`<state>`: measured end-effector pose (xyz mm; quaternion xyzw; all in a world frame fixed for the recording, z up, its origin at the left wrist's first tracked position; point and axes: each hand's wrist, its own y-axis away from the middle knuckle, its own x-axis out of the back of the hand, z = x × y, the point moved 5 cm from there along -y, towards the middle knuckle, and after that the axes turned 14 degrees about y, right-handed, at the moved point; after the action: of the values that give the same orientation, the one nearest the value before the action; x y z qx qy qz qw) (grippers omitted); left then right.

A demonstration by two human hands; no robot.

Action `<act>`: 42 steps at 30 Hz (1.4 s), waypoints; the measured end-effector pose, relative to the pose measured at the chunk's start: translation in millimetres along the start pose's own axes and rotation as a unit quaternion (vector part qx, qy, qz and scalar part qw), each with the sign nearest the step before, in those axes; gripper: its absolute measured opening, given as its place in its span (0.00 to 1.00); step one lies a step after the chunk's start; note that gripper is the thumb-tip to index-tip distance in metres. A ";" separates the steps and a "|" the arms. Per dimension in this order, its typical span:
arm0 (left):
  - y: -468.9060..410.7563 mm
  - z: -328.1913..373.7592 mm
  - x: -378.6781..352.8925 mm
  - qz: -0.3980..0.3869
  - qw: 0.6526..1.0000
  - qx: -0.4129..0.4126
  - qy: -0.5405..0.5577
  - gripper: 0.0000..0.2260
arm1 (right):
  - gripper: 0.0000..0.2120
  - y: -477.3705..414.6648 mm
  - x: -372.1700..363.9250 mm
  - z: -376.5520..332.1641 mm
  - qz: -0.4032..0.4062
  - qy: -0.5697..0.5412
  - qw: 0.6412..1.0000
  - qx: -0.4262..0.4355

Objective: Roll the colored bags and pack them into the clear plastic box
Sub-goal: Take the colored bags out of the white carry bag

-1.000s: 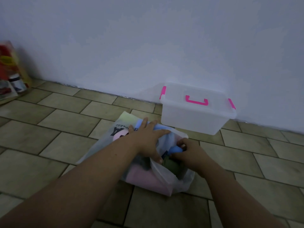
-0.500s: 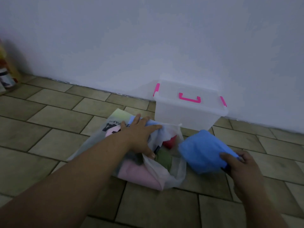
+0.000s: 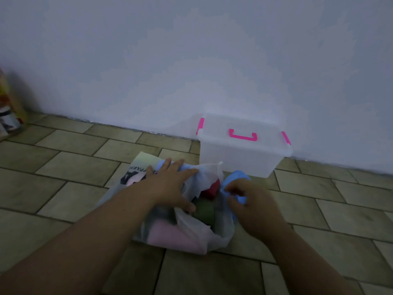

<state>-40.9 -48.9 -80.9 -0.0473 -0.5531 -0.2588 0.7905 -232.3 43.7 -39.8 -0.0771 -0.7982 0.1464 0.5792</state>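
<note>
Two broad surfaces fill most of the view: a pale wall (image 3: 191,50) across the upper half and a floor of greenish-brown tiles (image 3: 63,188) below it. On the floor near the middle lies a translucent white sack (image 3: 197,233), its mouth open toward three o'clock and black lettering showing at its ten o'clock corner. At about one o'clock from the sack, just beside it and against the wall, stands the clear plastic box (image 3: 240,158), lid on, with a pink handle (image 3: 242,136) on top and pink latches at both ends.

The left hand (image 3: 170,186) lies on top of the sack with its fingers straight and spread, pointing toward two o'clock, and its thumb down at the edge of the mouth. The right hand (image 3: 253,205), at three o'clock from the sack's mouth, has its fingers curled and pinches the blue bag (image 3: 236,177), which is bunched against the sack between the mouth and the box.

Inside the sack a pink bag (image 3: 170,237) fills the six o'clock end. A green bag (image 3: 205,210) shows in the mouth, with a red bag (image 3: 211,189) at twelve o'clock from it.

At the nine o'clock edge of the view stands a dark-lidded jar (image 3: 8,120), blurred, well apart from everything else.
</note>
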 end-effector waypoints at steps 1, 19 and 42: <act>-3.4 5.0 0.5 0.003 1.000 -0.002 0.002 0.47 | 0.08 -4.4 -13.1 -10.0 -0.063 0.012 0.998 0.022; -8.5 3.1 -1.3 0.015 0.999 -0.034 -0.008 0.50 | 0.15 -43.4 -40.6 12.0 -0.154 0.022 0.987 -0.026; 20.8 3.4 -4.3 0.001 0.999 0.048 -0.025 0.51 | 0.15 -5.8 -4.3 49.6 0.000 -0.030 0.992 -0.120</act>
<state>-35.3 -28.2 -79.0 -0.0162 -0.5843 -0.2295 0.7783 -277.7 29.7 -56.1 -0.1420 -0.8268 0.0522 0.5418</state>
